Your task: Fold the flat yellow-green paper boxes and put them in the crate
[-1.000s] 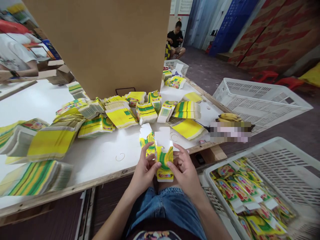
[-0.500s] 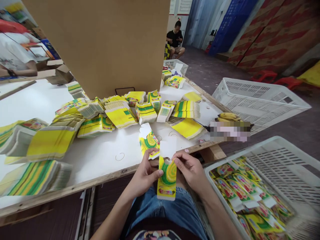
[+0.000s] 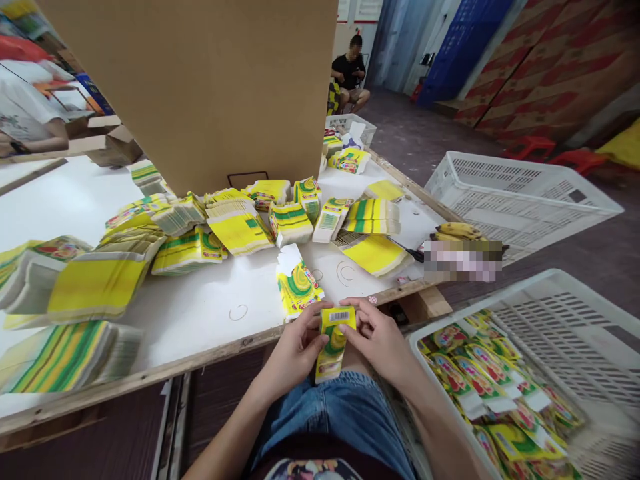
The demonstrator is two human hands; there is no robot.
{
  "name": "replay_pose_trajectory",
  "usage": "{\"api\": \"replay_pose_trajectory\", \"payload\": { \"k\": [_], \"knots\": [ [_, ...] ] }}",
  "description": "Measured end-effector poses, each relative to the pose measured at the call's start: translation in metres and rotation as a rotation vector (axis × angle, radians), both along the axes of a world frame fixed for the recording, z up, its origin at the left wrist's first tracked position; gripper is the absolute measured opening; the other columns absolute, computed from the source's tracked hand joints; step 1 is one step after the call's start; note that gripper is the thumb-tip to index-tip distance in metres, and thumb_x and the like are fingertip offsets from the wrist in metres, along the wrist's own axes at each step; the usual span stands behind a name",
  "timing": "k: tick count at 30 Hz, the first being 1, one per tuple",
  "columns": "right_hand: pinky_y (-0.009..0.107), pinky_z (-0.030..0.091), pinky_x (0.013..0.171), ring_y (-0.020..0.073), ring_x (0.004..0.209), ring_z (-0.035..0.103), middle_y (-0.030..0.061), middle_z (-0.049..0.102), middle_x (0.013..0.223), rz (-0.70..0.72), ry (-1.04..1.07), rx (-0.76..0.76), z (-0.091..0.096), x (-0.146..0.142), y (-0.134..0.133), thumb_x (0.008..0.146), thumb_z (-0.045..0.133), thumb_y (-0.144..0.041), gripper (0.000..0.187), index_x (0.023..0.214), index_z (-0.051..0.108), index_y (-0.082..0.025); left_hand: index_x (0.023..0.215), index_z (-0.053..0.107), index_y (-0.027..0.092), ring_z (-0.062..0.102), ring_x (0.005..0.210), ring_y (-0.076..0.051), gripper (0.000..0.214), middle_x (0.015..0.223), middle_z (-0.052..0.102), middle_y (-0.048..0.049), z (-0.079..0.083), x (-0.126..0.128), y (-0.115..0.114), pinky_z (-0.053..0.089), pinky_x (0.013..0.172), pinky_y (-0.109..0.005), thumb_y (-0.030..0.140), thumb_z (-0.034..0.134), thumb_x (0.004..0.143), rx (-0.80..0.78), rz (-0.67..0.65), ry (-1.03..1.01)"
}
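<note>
Lower centre of frame: left hand (image 3: 296, 345) pinches left edge of small yellow carton (image 3: 330, 353); right hand (image 3: 379, 338) grips its right edge. Uneven thumb pressure could crease the thin card. Against half a second earlier: white flap out of sight, barcode panel (image 3: 339, 317) showing on top.

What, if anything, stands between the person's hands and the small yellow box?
Nothing visible: the left hand and right hand both hold the yellow box. The nearest other carton lies beyond it, on the table.
</note>
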State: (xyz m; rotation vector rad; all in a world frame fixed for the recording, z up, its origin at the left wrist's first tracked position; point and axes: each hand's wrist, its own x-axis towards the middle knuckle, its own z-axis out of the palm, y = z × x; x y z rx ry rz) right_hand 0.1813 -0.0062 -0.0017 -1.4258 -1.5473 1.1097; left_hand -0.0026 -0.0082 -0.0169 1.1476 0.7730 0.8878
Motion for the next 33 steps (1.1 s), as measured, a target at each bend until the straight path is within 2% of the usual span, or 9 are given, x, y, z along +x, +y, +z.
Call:
{"api": "replay_pose_trajectory", "payload": {
  "k": [5,8,13,16,20,22,25,29,33],
  "knots": [
    [0.024,0.036,0.051,0.0133,0.049,0.045,-0.0091,0.044,0.053,-0.003,-0.166,0.019,0.000,-0.006,-0.001,0.082,0.060,-0.027,0.029,0.111,0.057,-0.021,0.130,0.048,0.023,0.066,0.106,-0.023,0.046,0.117,0.069,-0.0113,0.001,-0.002,0.003,0.051,0.089,-0.033,0.024,0.062,0.087,-0.057,0.006,-0.042],
    [0.024,0.037,0.051,0.0138,0.049,0.046,-0.0079,0.046,0.053,0.026,-0.125,0.017,-0.002,-0.009,-0.002,0.087,0.057,-0.033,0.031,0.115,0.057,-0.019,0.126,0.049,0.021,0.069,0.094,-0.021,0.047,0.108,0.072,-0.0101,0.001,-0.001,0.005,0.053,0.081,-0.030,0.024,0.068,0.083,-0.108,0.025,-0.094],
    [0.030,0.048,0.073,0.0208,0.083,0.063,0.0069,0.069,0.096,-0.066,-0.142,0.131,-0.004,0.001,-0.009,0.091,0.053,-0.040,0.031,0.111,0.064,-0.020,0.124,0.050,0.021,0.069,0.097,-0.023,0.044,0.111,0.071,-0.0103,0.005,0.010,0.004,0.053,0.084,-0.033,0.022,0.066,0.084,-0.054,-0.031,-0.064],
    [0.036,0.047,0.079,0.0244,0.087,0.063,0.0083,0.070,0.102,-0.228,-0.324,0.218,0.009,0.038,-0.022,0.088,0.056,-0.043,0.029,0.106,0.066,-0.022,0.125,0.053,0.022,0.061,0.117,-0.026,0.038,0.124,0.066,-0.0113,0.006,0.009,0.006,0.046,0.100,-0.041,0.024,0.060,0.088,0.174,0.016,0.173],
    [0.050,0.039,0.089,0.0332,0.093,0.058,0.0137,0.068,0.097,-0.557,-0.762,0.475,0.026,0.085,-0.033,0.082,0.059,-0.054,0.039,0.097,0.070,-0.020,0.123,0.056,0.021,0.049,0.130,-0.028,0.034,0.133,0.059,-0.0123,-0.005,-0.004,0.017,0.027,0.115,-0.052,0.022,0.055,0.090,0.437,0.307,0.655],
    [0.048,0.040,0.090,0.0323,0.095,0.058,0.0132,0.068,0.099,-0.482,-0.700,0.456,0.019,0.078,-0.023,0.083,0.058,-0.052,0.037,0.099,0.069,-0.020,0.124,0.056,0.020,0.047,0.132,-0.029,0.035,0.133,0.060,-0.0121,-0.015,-0.008,0.021,0.016,0.118,-0.057,0.019,0.054,0.088,0.453,0.304,0.781],
    [0.040,0.045,0.082,0.0264,0.086,0.060,0.0101,0.071,0.095,-0.297,-0.396,0.284,-0.011,0.031,0.010,0.083,0.058,-0.043,0.029,0.099,0.068,-0.020,0.123,0.055,0.019,0.047,0.133,-0.029,0.035,0.130,0.063,-0.0124,-0.024,-0.008,0.024,0.015,0.118,-0.057,0.016,0.054,0.088,0.476,0.232,0.821],
    [0.036,0.046,0.075,0.0210,0.071,0.057,0.0072,0.072,0.089,-0.284,-0.046,0.137,-0.051,-0.034,0.055,0.074,0.066,-0.035,0.031,0.101,0.068,-0.020,0.119,0.058,0.020,0.053,0.128,-0.028,0.032,0.124,0.067,-0.0107,-0.025,-0.011,0.022,0.016,0.119,-0.055,0.015,0.053,0.088,0.487,0.195,0.764],
    [0.031,0.048,0.063,0.0186,0.064,0.059,0.0057,0.070,0.077,-0.307,0.099,0.106,-0.058,-0.043,0.062,0.079,0.061,-0.037,0.031,0.102,0.066,-0.017,0.120,0.059,0.022,0.055,0.125,-0.027,0.032,0.124,0.066,-0.0096,-0.021,-0.017,0.019,0.027,0.116,-0.050,0.021,0.056,0.088,0.415,0.350,0.575]
  ]
}}
